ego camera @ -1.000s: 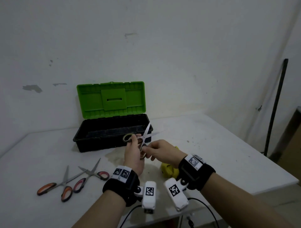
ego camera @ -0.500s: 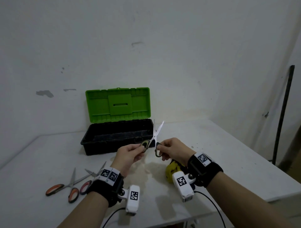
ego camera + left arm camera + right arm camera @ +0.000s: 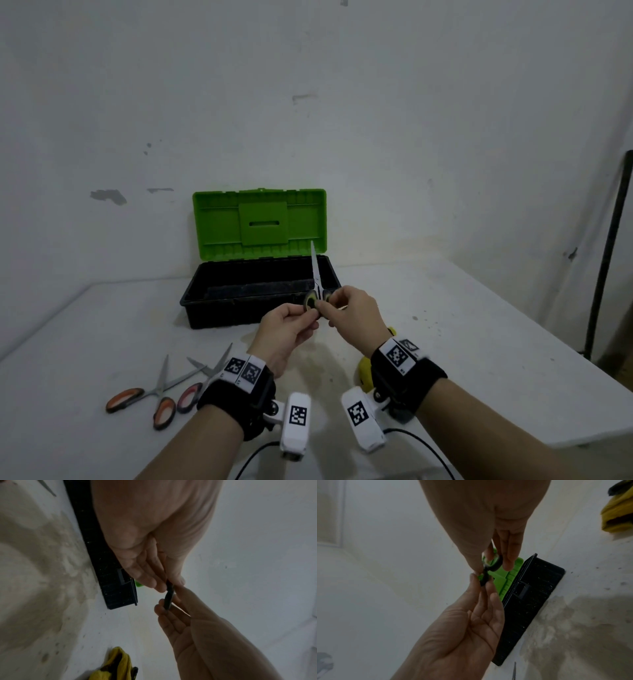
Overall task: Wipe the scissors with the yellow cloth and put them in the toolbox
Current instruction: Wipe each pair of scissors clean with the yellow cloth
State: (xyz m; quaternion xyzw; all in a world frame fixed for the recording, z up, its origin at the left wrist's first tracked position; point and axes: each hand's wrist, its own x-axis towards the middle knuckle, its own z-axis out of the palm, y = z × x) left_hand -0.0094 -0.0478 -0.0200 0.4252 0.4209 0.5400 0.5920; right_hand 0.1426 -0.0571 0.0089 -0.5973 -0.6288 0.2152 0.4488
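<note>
A pair of dark-handled scissors is held upright in front of the open toolbox, with its blades together and pointing up. My left hand pinches the left handle loop. My right hand pinches the other loop. The left wrist view shows the dark handle between both hands' fingertips, and the right wrist view shows the handle loops likewise. The yellow cloth lies crumpled on the table, mostly hidden behind my right wrist. It also shows in both wrist views as the yellow cloth.
The toolbox has a black tub and a green lid standing open against the wall. Two more scissors lie at the left front: an orange-handled pair and a red-handled pair. A dark pole leans past the table's right edge.
The scissor blades were spread apart half a second ago and are now closed. Both hands have come together at the handles. The head view has tilted upward.
</note>
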